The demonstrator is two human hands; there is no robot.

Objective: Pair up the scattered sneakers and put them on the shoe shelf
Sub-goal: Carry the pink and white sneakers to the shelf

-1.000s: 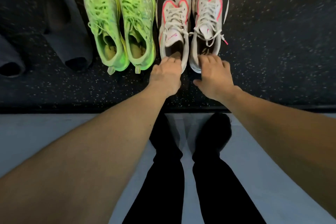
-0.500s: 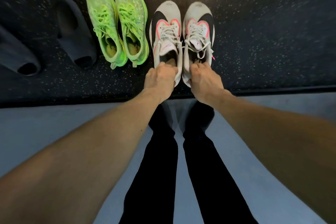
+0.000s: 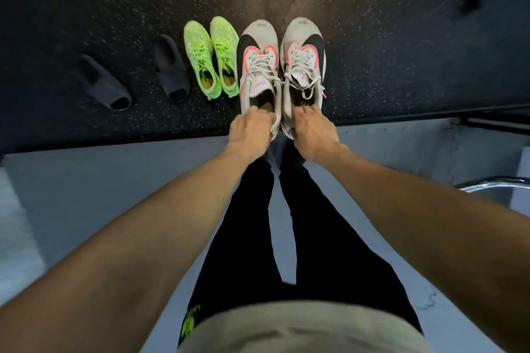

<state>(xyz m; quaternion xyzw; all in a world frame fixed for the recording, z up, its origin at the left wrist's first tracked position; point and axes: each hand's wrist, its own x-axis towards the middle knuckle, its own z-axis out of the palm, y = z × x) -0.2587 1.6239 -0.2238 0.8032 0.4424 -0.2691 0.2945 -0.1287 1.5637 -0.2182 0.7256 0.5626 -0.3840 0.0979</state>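
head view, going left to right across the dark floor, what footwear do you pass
Outer dark slide → second dark slide → neon green sneaker pair → white sneaker held by the left hand → white sneaker held by the right hand.

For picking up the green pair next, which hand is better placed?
Left, probably. The left hand grips the heel of the left white sneaker, right beside the green sneakers. The right hand grips the right white sneaker, farther away. Both grips are occupied now.
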